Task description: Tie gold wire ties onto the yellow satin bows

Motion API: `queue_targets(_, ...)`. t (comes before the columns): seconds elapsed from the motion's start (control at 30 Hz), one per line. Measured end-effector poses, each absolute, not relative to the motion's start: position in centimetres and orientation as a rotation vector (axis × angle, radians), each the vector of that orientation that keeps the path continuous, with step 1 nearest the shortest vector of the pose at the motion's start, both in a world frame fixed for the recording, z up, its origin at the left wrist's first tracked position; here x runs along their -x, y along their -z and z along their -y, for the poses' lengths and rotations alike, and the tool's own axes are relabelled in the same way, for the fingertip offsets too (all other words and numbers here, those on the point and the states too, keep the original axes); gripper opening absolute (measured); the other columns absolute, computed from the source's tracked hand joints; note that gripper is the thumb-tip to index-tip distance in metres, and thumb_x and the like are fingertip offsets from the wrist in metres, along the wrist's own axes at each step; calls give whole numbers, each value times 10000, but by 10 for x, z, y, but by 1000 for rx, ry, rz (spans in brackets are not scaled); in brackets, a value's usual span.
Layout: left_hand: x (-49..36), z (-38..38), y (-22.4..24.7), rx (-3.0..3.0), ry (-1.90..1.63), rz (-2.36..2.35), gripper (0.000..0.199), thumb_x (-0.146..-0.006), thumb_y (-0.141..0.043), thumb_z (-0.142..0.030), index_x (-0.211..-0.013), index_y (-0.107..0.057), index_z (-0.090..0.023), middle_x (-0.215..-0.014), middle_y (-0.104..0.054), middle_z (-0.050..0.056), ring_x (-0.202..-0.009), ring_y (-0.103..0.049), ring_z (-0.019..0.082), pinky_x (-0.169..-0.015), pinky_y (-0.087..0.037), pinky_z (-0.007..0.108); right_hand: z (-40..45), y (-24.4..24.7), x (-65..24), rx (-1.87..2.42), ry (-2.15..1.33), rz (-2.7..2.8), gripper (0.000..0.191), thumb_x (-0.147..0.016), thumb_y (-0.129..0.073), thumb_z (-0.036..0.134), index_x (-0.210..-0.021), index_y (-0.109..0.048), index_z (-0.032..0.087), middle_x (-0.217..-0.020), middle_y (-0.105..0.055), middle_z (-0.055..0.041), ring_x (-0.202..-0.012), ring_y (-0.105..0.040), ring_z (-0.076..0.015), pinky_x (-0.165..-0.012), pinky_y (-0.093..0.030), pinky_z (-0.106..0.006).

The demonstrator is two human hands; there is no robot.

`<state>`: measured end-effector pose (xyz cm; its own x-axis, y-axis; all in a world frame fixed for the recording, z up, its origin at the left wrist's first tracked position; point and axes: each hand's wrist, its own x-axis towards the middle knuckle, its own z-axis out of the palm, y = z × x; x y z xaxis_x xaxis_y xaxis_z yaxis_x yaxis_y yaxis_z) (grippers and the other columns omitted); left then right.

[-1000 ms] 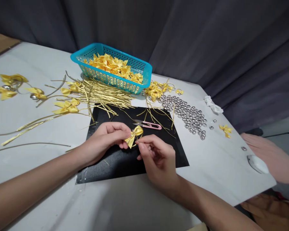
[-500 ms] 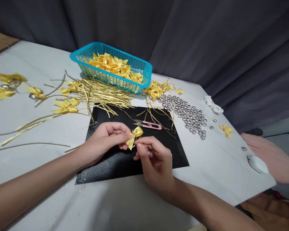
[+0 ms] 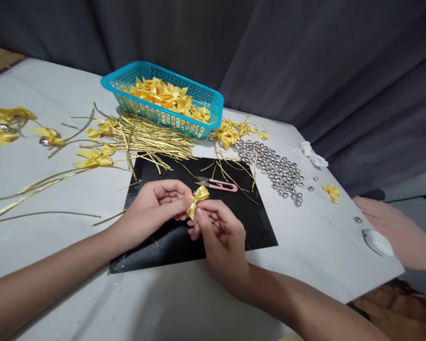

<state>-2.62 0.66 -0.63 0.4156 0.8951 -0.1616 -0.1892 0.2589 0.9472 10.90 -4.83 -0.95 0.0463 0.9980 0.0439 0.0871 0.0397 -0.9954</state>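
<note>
Our right hand (image 3: 224,237) is moving closer, seemingly pinching gold cord (image 3: 196,200) snugger around the yellow bow (image 3: 201,192) our left hand (image 3: 154,208) is grasping.

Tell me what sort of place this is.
Probably a small craft workspace, perhaps at home: a basket of yellow bows, a pile of gold cords and pink-handled snips on a white table.

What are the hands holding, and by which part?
A shiny yellow ribbon bow, pinched at its left edge by the left hand and near its middle by the right hand.
</note>
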Motion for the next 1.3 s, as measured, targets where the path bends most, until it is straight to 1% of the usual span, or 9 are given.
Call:
queue_targets(0.17, 26, -6, 2, -1076, -878, -879, 77, -614, -640, -82, -606, -601, -148, -514, -611, -59, -457, -553, 45, -448, -432, 100, 46, 9, -109, 1236, -1168, 1254, 88, -851, -498, 203, -823, -570, 159, -664, -598, 10, -514, -583, -55, -485, -459, -135)
queue_targets(0.33, 26, -6, 1, -1109, -844, -883, 66, -613, -647, -98, -612, -604, -148, -514, -618, -44, -462, -567, 64, -447, -443, 121, 47, 10, -110, 1219, -1127, 1310, 98, -863, -484, 210, -834, -567, 165, -634, -573, 21, -474, -548, -52, -455, -444, -144)
queue_targets(0.5, 24, -5, 2, -1066, -865, -905, 75, -595, -667, -98, -597, -610, -147, -512, -591, -51, -451, -526, 50, -451, -434, 122, 45, 12, -111, 1218, -1123, 1332, 80, -864, -489, 213, -833, -549, 171, -618, -584, 22, -500, -584, -65, -470, -455, -145)
queue_targets(0.6, 26, -5, 4, -1083, -881, -904, 68, -633, -679, -137, -608, -618, -150, -526, -587, -44, -467, -522, 58, -470, -441, 138, 45, 12, -113, 1206, -1104, 1360, 74, -869, -487, 199, -859, -556, 173, -650, -603, 16, -531, -601, -62, -488, -457, -135)
queue_targets(0.77, 30, -4, 10, -1113, -876, -816, 129, -757, -637, -258, -678, -644, -155, -579, -619, -19, -521, -536, 77, -509, -442, 159, 47, 10, -114, 1220, -1028, 1422, 122, -877, -466, 190, -847, -584, 178, -622, -558, 24, -529, -564, -60, -497, -464, -142)
queue_targets(0.83, 31, -4, 10, -1112, -871, -791, 148, -777, -624, -273, -687, -650, -158, -582, -622, -21, -528, -533, 77, -518, -439, 159, 48, 9, -114, 1250, -1000, 1438, 133, -876, -462, 196, -847, -591, 175, -642, -566, 15, -516, -554, -60, -477, -453, -146)
queue_targets(1.13, 30, -3, 8, -1136, -889, -804, 128, -767, -632, -233, -664, -632, -157, -573, -625, -24, -526, -550, 68, -513, -439, 142, 49, 11, -115, 1286, -998, 1445, 145, -884, -459, 208, -865, -600, 180, -705, -601, -3, -519, -542, -57, -469, -438, -149)
queue_targets(1.23, 26, -1, 4, -1165, -918, -866, 92, -734, -663, -232, -708, -621, -155, -591, -643, -18, -549, -596, 86, -519, -460, 149, 48, 11, -116, 1284, -991, 1424, 135, -880, -465, 201, -865, -597, 178, -714, -615, -6, -515, -543, -53, -470, -439, -144)
queue_targets(1.3, 24, 0, 1, -1174, -948, -932, 138, -702, -695, -248, -766, -618, -152, -601, -655, -14, -553, -616, 102, -511, -473, 158, 47, 11, -117, 1291, -984, 1410, 129, -878, -469, 205, -868, -594, 173, -710, -619, -9, -513, -544, -55, -473, -445, -146)
